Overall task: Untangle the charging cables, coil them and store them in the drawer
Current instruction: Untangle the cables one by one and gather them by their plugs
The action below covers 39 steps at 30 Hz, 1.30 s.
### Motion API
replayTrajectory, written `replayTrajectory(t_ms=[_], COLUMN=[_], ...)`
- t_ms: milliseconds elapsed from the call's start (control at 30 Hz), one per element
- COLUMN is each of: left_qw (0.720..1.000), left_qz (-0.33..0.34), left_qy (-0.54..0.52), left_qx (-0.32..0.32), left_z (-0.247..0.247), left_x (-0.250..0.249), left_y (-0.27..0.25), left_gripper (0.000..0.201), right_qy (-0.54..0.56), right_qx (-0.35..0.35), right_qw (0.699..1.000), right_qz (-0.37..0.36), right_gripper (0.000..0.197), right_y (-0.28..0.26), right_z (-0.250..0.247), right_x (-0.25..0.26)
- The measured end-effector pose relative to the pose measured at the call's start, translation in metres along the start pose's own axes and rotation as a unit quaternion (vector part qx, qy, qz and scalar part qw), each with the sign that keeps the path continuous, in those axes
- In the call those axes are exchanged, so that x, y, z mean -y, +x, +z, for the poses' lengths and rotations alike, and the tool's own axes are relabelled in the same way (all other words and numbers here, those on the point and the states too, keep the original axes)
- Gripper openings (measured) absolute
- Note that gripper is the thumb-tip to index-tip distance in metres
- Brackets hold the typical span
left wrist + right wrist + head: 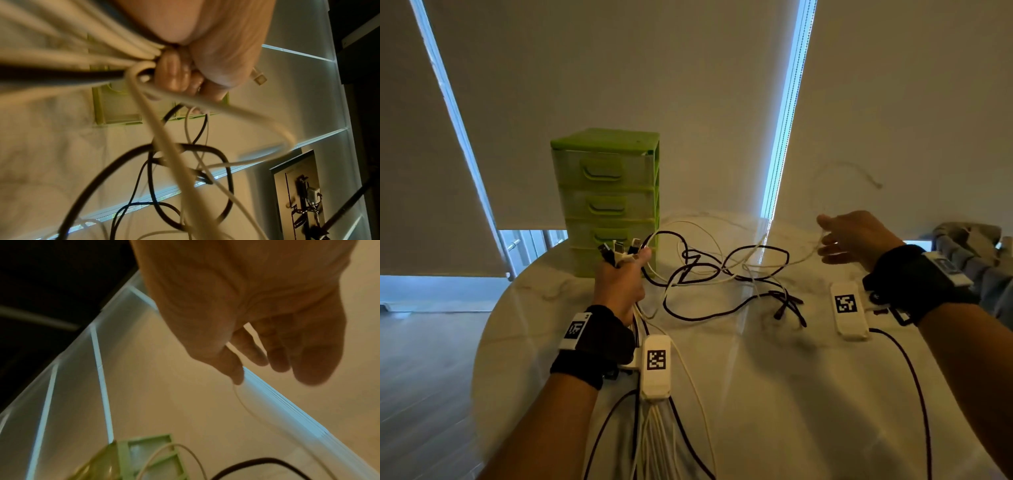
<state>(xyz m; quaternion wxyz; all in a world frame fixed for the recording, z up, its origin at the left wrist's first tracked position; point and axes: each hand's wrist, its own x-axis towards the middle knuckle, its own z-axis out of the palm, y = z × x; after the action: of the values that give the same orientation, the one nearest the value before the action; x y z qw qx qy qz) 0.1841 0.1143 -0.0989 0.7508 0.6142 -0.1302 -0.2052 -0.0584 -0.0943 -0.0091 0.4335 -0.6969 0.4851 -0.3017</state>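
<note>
Nearest the camera, strands of white and dark cable (654, 442) hang from my left fist over the near edge of the tabletop (774, 394), beside the tagged white blocks strapped at my wrists.

Risks, as I judge them. The main tangle (709, 270), dark and white loops crossing near the middle of the tabletop, is not yet undone; if I draw the thin white cable (801, 255) sideways while the other ends are clamped, the crossings may cinch into a tighter knot rather than slide free. The free end of that cable is in the air above my right hand, blurred, and could whip onto other loops. The green drawer unit (607, 202) stands at the far left edge, just behind my left fist, with loops lying against its base; a hard pull could drag or tip it. All its drawers look closed, so nothing is stored yet.

Hands. My left hand (621, 281) is a closed fist round a bundle of cables, with several plug ends (619, 248) sticking up above the thumb; the left wrist view shows fingers (174, 73) curled tight on white and dark strands. My right hand (856, 240), raised toward the far right edge, is mostly relaxed, thumb and forefinger pinching the thin white cable, which trails from the fingertips (236, 373) in the right wrist view; the other fingers are loosely extended.
</note>
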Motion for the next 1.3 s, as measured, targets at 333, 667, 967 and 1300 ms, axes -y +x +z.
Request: replayTrajectory(t_ms=[333, 667, 967, 1300], left_qw=[0.994, 0.980, 0.995, 0.997], left_qz=[0.048, 0.131, 0.052, 0.018], left_qy=[0.011, 0.055, 0.051, 0.071], left_qx=[0.094, 0.139, 0.065, 0.012], left_z=[-0.001, -0.005, -0.013, -0.008], left_x=[-0.005, -0.002, 0.007, 0.007], left_y=[-0.007, -0.005, 0.019, 0.012], left_gripper=[0.021, 0.016, 0.003, 0.016], right_qy=[-0.244, -0.429, -0.197, -0.215], right_qx=[0.009, 0.335, 0.007, -0.052], right_qw=[0.921, 0.802, 0.916, 0.859], right_qz=[-0.304, -0.244, -0.348, -0.461], right_gripper=[0.014, 0.035, 0.017, 0.024], right_y=[-0.029, 0.021, 0.037, 0.029], right_z=[0.060, 0.147, 0.076, 0.019], right_x=[0.061, 0.081, 0.113, 0.147])
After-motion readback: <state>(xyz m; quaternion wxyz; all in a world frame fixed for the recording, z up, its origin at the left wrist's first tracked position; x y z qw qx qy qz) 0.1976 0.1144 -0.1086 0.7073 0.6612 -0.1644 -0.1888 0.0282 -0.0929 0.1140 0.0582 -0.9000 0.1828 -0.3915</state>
